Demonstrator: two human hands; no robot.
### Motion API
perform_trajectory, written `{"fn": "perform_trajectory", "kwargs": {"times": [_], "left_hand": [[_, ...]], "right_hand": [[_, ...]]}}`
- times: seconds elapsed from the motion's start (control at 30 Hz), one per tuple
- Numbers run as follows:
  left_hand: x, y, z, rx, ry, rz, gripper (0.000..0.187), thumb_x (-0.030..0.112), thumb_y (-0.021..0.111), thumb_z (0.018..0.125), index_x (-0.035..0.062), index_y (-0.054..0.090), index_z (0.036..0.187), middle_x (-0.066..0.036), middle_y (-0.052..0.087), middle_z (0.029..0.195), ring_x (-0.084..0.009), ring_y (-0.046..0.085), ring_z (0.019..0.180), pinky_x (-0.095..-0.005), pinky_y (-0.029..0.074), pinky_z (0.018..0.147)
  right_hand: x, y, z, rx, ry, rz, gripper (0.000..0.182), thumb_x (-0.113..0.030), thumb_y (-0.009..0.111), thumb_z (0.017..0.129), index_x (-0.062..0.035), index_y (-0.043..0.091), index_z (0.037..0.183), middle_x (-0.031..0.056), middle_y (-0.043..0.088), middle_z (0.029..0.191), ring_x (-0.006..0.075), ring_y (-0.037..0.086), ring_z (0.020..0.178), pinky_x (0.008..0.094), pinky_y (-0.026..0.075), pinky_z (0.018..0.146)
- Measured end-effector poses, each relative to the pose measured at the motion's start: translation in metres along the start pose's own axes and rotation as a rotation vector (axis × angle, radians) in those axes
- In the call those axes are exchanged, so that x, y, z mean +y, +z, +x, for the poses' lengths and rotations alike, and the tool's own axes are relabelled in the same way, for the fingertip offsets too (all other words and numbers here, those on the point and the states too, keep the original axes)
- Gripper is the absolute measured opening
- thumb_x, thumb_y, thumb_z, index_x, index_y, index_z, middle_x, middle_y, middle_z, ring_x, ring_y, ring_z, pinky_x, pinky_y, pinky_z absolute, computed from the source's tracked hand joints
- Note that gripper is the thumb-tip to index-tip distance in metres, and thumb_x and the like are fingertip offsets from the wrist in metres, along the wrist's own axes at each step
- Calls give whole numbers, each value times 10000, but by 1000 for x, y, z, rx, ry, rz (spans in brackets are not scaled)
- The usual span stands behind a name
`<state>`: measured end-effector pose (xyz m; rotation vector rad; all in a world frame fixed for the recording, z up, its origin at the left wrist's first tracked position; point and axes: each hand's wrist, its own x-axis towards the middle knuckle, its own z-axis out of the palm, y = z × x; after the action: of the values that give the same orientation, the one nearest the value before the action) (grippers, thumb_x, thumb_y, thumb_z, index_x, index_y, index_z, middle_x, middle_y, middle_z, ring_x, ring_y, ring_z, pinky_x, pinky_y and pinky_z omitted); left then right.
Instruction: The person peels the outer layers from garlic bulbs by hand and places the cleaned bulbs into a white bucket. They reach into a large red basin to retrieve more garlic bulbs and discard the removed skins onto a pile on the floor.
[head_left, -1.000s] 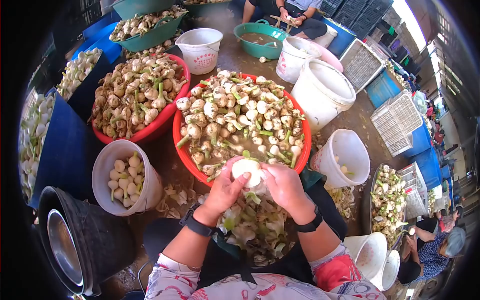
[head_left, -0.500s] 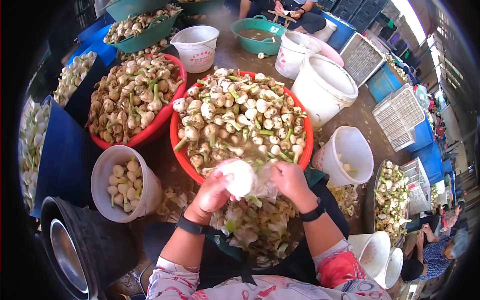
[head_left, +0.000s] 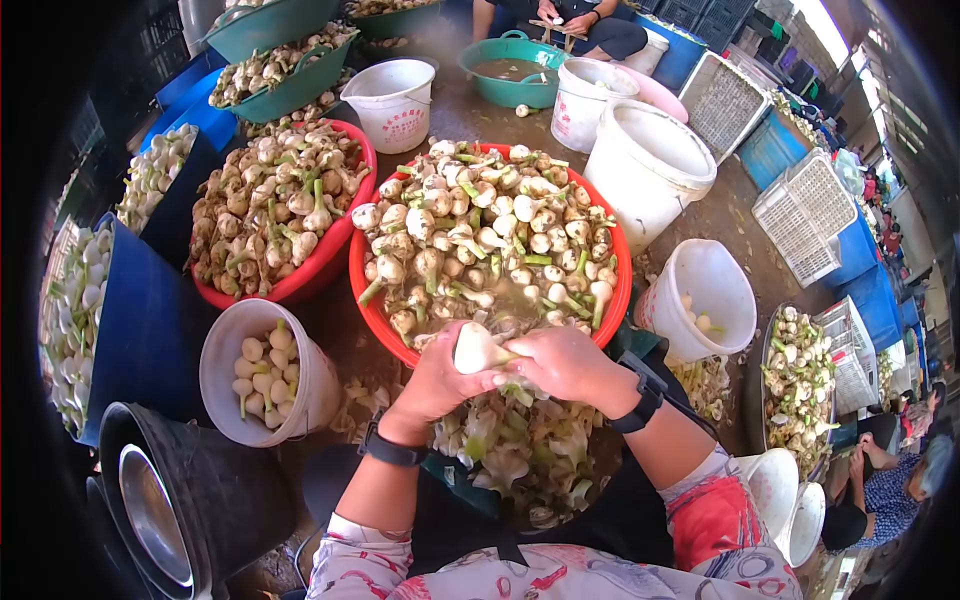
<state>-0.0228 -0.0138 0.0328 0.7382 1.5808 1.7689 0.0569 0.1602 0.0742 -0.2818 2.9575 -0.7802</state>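
A peeled white garlic bulb [head_left: 474,350] is in my left hand [head_left: 437,376], whose fingers are wrapped round it at the near rim of the red basin. My right hand [head_left: 568,366] is closed on the bulb's green stem, touching the left fingers. Beyond both hands, the red basin [head_left: 626,290] holds unpeeled bulbs in murky water. Loose peelings [head_left: 510,450] lie heaped below my hands. To the left, a white bucket [head_left: 222,395] contains peeled bulbs.
A second red basin [head_left: 330,245] of bulbs stands at the left, beside blue crates [head_left: 140,320]. White buckets [head_left: 640,190] and crates [head_left: 800,220] line the right. One person [head_left: 590,25] sits at the top, another [head_left: 885,505] at the lower right.
My right hand has moved left and closed on the stem beside my left hand. The bulb has turned, and the loose skin between the hands is no longer visible. The view has shifted slightly.
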Motion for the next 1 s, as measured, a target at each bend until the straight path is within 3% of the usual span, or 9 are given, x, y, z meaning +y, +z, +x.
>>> {"fn": "perform_trajectory", "kwargs": {"times": [0.07,0.17,0.27,0.5,0.67,0.7,0.77,0.9,1.0], "left_hand": [[-10,0,-4,46,54,137,561,231,723,610,-1,462,1049,-55,534,885,-135,514,780,-252,431,704],[5,4,-10,44,123,388,602,198,698,591,-3,446,1100,-80,520,897,-158,499,838,-279,413,765],[-2,5,-7,13,230,398,601,200,702,593,1,451,1101,-78,512,922,-147,492,857,-268,408,772],[5,3,-6,-169,-82,-132,665,158,724,604,21,390,1163,-47,493,1026,-135,475,927,-257,388,813],[8,6,1,-244,-75,-366,740,167,775,579,39,370,1185,-44,473,1100,-134,435,1016,-261,342,879],[4,9,-3,-230,-97,-319,783,194,777,583,37,350,1220,-46,456,1126,-138,428,1027,-264,344,883],[4,18,-6,-205,-206,-322,840,229,783,584,34,321,1257,-50,445,1137,-134,427,1024,-266,341,888],[-22,33,-3,-38,-258,-491,783,255,733,640,-8,318,1250,-96,446,1169,-184,443,1073,-274,402,848],[-3,25,-7,-216,-267,-642,698,202,686,664,10,341,1240,-117,422,1207,-226,423,1114,-297,434,806]], "right_hand": [[-2,7,-4,3,6,7,183,-202,494,812,-38,568,780,99,580,646,280,577,599,357,451,586],[-6,7,-9,-98,291,477,195,-189,476,826,-22,563,775,89,582,609,217,578,505,322,454,529],[-11,13,-15,-19,384,500,220,-174,452,843,-2,562,762,90,592,622,154,571,470,277,448,478],[5,25,-13,-39,544,1054,221,-148,447,854,23,568,784,73,586,633,141,557,474,244,435,458],[3,58,-11,425,454,1657,205,-146,459,852,26,570,836,45,573,673,96,522,517,225,421,475],[5,60,-10,447,444,1678,205,-146,459,852,26,570,836,45,573,673,96,522,517,225,421,475],[7,52,-9,590,376,1131,193,-157,465,852,1,575,854,35,571,665,78,510,567,215,415,511],[-6,60,-5,595,341,956,188,-196,477,848,-33,566,822,25,549,639,73,492,572,220,402,525],[15,44,-8,608,294,1842,184,-229,504,845,-61,517,771,-36,429,565,58,360,453,186,293,417]]}}
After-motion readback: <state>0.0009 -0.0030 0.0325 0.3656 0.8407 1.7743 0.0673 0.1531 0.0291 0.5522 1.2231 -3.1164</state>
